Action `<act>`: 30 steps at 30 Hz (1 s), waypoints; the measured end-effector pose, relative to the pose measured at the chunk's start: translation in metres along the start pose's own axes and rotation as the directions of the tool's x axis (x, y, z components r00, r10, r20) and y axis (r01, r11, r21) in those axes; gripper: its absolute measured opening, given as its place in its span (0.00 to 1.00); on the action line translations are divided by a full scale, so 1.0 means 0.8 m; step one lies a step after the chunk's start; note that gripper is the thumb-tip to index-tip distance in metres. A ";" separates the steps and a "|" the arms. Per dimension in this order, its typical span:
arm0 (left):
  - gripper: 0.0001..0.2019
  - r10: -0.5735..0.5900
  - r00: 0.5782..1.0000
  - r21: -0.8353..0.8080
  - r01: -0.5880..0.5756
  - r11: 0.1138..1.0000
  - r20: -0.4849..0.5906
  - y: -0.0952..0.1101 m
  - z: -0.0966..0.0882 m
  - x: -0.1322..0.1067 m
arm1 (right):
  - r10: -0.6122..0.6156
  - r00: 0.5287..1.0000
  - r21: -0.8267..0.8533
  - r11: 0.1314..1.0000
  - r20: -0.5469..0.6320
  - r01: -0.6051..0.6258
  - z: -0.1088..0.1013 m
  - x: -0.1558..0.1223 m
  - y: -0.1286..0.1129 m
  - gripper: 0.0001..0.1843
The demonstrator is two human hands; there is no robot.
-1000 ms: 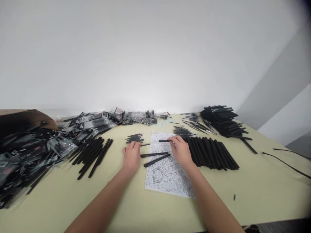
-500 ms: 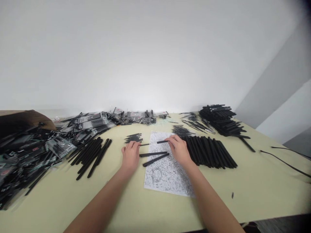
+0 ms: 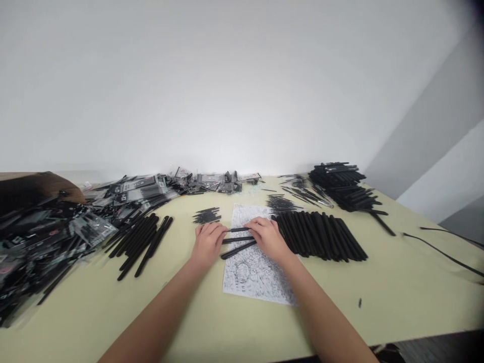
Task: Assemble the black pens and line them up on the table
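slim black pens [image 3: 239, 240] lie in a group of three between your hands, nearly parallel, on top of the printed sheet [image 3: 252, 275]. your left hand [image 3: 207, 244] and right hand [image 3: 267, 239] have just drawn in toward each other, closing much of the wide gap they had a moment ago, so the pens now fill the narrow space between them. the top pen spans from your left fingertips [image 3: 223, 230] to your right fingers [image 3: 251, 227], and the other two run just below it, their right ends reaching under or against your right hand. your hands are close together but not touching each other. you can't tell from this view whether either hand is actually pinching a pen or only resting on it.

just past your right hand sits a broad fan of black pens [image 3: 319, 237], with a taller stack [image 3: 336, 179] farther out beyond it. beyond your left hand lies a small bundle of thinner black sticks [image 3: 206, 216], and farther left a loose row of pens [image 3: 141, 247] runs toward a heap of clear plastic packets [image 3: 45, 242] beside a cardboard box [image 3: 38, 186]. all of it rests on a pale yellow-green table [image 3: 397, 282].
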State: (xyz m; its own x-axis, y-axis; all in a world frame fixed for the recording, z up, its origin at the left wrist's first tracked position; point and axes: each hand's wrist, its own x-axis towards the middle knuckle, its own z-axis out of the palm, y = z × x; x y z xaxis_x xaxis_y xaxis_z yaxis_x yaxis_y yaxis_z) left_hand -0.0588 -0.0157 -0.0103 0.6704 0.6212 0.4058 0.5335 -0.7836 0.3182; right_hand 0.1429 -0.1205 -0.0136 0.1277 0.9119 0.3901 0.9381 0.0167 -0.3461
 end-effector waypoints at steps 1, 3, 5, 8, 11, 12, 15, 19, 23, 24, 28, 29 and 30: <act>0.11 0.001 1.000 -0.010 -0.001 1.000 -0.005 0.000 0.001 0.000 | -0.008 1.000 -0.001 1.000 0.006 0.008 0.001 0.000 -0.002 0.14; 0.12 -0.022 0.999 -0.043 0.020 0.999 -0.035 -0.001 0.003 0.000 | 0.001 1.000 -0.003 1.000 0.003 0.000 0.002 0.000 -0.006 0.14; 0.19 -0.071 0.994 -0.086 0.064 0.994 -0.078 -0.002 0.004 0.000 | 0.038 0.999 -0.008 0.999 -0.020 -0.038 0.003 0.001 -0.007 0.14; 0.23 -0.140 0.983 -0.142 0.122 0.982 -0.121 -0.003 0.005 0.001 | 0.105 0.993 -0.008 0.994 -0.063 -0.105 0.001 0.001 -0.005 0.15; 0.25 -0.170 0.978 -0.176 0.147 0.973 -0.124 -0.004 0.006 0.002 | 0.107 0.991 0.034 0.994 -0.080 -0.105 -0.003 0.002 -0.002 0.15; 0.25 -0.172 0.978 -0.184 0.149 0.972 -0.116 -0.005 0.007 0.002 | 0.094 0.992 0.052 0.995 -0.084 -0.090 -0.004 0.002 -0.002 0.15; 0.25 -0.175 0.981 -0.197 0.156 0.968 -0.084 -0.006 0.007 0.003 | 0.051 0.994 0.083 0.996 -0.092 -0.043 -0.004 0.001 -0.004 0.14; 0.24 -0.185 0.982 -0.204 0.173 0.964 -0.040 -0.004 0.005 0.004 | 0.029 0.995 0.082 0.996 -0.097 -0.021 0.000 0.001 -0.007 0.14; 0.22 -0.173 0.985 -0.204 0.164 0.965 -0.024 -0.003 0.003 0.004 | 0.022 0.995 0.088 0.996 -0.100 -0.013 0.003 0.001 -0.006 0.14; 0.22 -0.167 0.986 -0.203 0.159 0.966 -0.025 -0.003 0.004 0.004 | 0.018 0.995 0.086 0.996 -0.101 -0.010 0.003 0.000 -0.006 0.14; 0.15 -0.131 0.991 -0.186 0.123 0.975 -0.032 -0.005 0.006 0.004 | 0.002 0.993 0.069 0.998 -0.121 0.006 0.003 0.000 -0.003 0.14; 0.14 -0.121 0.992 -0.174 0.113 0.978 -0.031 -0.005 0.007 0.003 | -0.002 0.992 0.063 0.998 -0.126 0.010 0.004 0.000 -0.002 0.14; 0.12 -0.110 0.994 -0.156 0.105 0.982 -0.025 -0.005 0.007 0.003 | -0.006 0.991 0.055 0.998 -0.131 0.013 0.004 0.000 -0.002 0.14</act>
State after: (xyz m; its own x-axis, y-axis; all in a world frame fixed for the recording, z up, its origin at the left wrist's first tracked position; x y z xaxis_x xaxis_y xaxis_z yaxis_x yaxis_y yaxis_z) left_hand -0.0561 -0.0112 -0.0151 0.5942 0.7037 0.3896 0.5141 -0.7048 0.4888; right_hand 0.1406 -0.1193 -0.0159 0.1630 0.8503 0.5003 0.9204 0.0516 -0.3876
